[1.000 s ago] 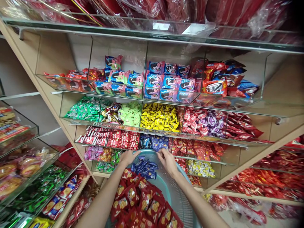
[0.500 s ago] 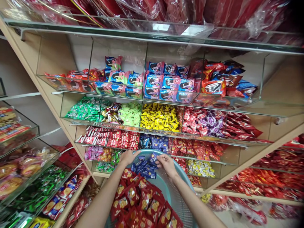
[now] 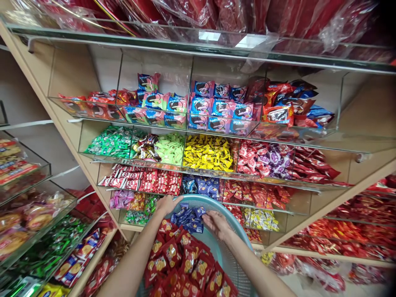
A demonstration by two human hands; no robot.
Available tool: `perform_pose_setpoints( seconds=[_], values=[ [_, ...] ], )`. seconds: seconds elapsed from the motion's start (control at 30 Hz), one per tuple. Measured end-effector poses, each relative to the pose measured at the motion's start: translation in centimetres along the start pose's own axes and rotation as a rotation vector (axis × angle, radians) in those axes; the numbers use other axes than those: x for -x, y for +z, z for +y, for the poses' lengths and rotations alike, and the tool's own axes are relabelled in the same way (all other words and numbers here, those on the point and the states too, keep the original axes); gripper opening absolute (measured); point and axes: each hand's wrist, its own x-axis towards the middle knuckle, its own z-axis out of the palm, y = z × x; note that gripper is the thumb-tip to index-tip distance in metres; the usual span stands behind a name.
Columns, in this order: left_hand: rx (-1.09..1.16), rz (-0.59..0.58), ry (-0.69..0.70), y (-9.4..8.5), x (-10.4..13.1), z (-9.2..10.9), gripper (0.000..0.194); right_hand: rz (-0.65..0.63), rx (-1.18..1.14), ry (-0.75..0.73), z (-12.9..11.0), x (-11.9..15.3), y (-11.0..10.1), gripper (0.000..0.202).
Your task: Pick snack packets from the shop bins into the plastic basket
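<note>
A teal plastic basket (image 3: 230, 206) with slotted sides is in front of me, below the shelves. My left hand (image 3: 168, 205) is closed over its far left rim. Inside, my right hand (image 3: 217, 225) has its fingers stretched toward a small pile of blue wrapped candies (image 3: 187, 218). Its fingertips are beside the rightmost blue packet, and I see nothing gripped between them. Many red packets with an orange-slice print (image 3: 185, 264) fill the near part of the basket.
Glass-fronted shelves hold blue cookie packs (image 3: 221, 107), yellow candies (image 3: 208, 152) and green candies (image 3: 109, 142). Just beyond the basket rim is a bin of blue packets (image 3: 208, 185). More stocked shelves stand on the left, with green packets (image 3: 54, 245). Plastic bags (image 3: 321, 276) lie low on the right.
My right hand has moved down into the basket and its fingers have straightened. The blue packet it pinched is lower, on the pile. My left hand has stayed on the rim.
</note>
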Motion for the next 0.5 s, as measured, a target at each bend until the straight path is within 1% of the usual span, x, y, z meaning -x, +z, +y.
perform_pose_setpoints(
  seconds=[0.1, 0.2, 0.37, 0.5],
  values=[
    [0.001, 0.002, -0.008, 0.06, -0.05, -0.06, 0.084, 0.04, -0.059, 0.071, 0.08, -0.23, -0.14, 0.007],
    [0.0, 0.005, -0.009, 0.07, -0.02, -0.02, 0.083, 0.04, -0.089, 0.098, 0.08, -0.2, -0.01, 0.002],
    [-0.006, -0.003, -0.006, -0.19, 0.21, 0.2, 0.082, 0.056, -0.084, 0.092, 0.05, -0.13, 0.35, 0.007],
    [-0.009, 0.0, -0.013, -0.3, 0.31, 0.27, 0.081, 0.026, -0.044, 0.083, 0.09, -0.03, 0.49, 0.005]
  ],
)
